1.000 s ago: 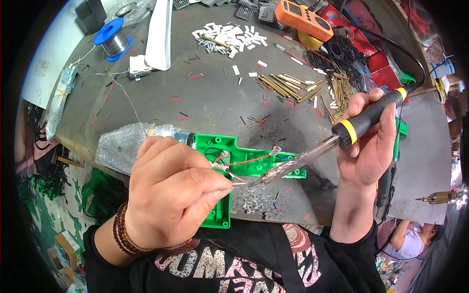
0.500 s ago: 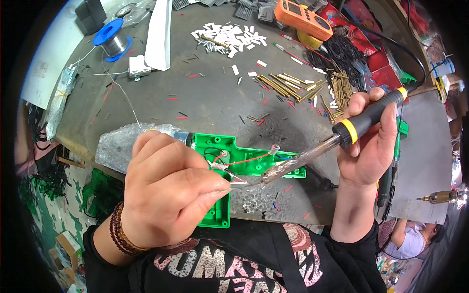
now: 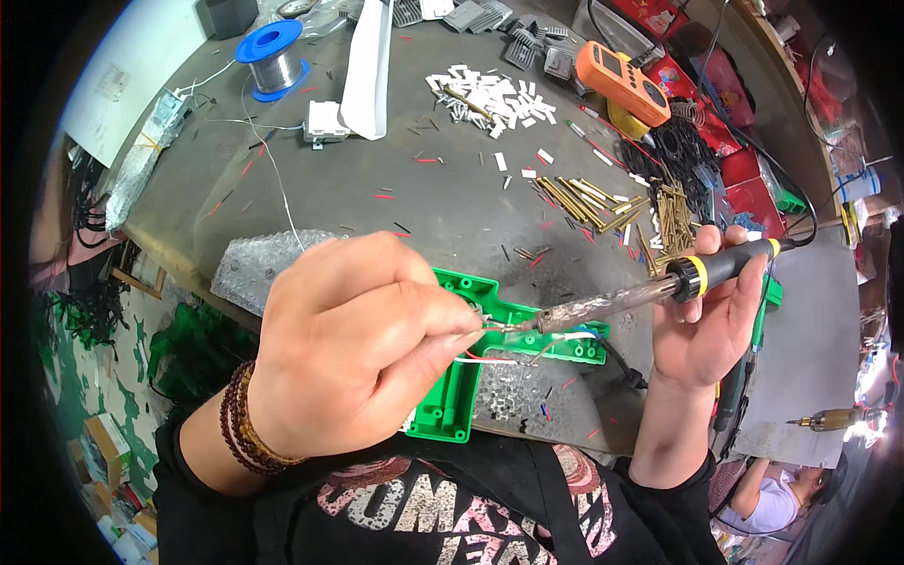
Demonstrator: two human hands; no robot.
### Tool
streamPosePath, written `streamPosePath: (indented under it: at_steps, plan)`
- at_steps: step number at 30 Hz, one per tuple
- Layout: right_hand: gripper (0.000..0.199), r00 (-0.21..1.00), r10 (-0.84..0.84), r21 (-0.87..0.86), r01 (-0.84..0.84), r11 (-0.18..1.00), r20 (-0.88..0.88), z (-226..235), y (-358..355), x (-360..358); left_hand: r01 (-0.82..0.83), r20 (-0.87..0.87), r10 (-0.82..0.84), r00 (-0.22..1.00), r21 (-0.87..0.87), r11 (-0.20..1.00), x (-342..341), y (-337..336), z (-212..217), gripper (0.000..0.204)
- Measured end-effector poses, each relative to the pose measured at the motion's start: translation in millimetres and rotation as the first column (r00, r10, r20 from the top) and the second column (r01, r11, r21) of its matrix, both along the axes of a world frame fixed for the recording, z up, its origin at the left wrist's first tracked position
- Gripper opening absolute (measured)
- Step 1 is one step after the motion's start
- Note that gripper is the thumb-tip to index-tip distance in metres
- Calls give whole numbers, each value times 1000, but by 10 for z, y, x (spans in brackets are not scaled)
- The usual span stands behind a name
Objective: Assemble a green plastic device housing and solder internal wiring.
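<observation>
My left hand [image 3: 353, 344] covers the left part of a green plastic housing [image 3: 452, 405] near the bench's front edge; its fingertips pinch a thin solder wire [image 3: 490, 327]. My right hand [image 3: 711, 325] grips the black and yellow handle of a soldering iron [image 3: 640, 294]. The iron's long metal tip reaches left and meets the pinched wire just above the housing. Red and white wires [image 3: 490, 358] lie across the housing below the tip. What is under my left palm is hidden.
On the grey bench [image 3: 424, 202]: a blue spool of solder [image 3: 271, 56], a white strip [image 3: 369, 66], small white pieces [image 3: 490, 94], brass pins [image 3: 603, 202], an orange meter [image 3: 621, 80], black cables [image 3: 678, 151]. A clear bag [image 3: 250, 273] lies left of the housing. Another person [image 3: 767, 494] sits lower right.
My left hand has shifted slightly right over the housing, bringing the wire closer to the iron's tip. The right hand and iron have barely moved.
</observation>
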State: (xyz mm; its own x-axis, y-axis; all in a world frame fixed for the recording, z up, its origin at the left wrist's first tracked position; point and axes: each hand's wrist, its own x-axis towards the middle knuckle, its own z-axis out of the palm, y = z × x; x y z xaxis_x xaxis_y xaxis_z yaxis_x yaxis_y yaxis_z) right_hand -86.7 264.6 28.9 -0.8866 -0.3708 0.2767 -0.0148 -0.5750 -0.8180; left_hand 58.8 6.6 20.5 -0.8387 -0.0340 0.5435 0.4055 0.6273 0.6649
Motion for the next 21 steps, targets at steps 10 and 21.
streamPosePath:
  at_steps: [10,21]
  plan:
    - [34,999,-40,-40,41,998,25,9,-16,13,4,-51,-4,999,2,1000,-118,-10,4,15]
    - [34,1000,-25,-36,25,999,-2,-18,-6,-10,-17,-81,17,997,-6,1000,-123,-11,-13,15]
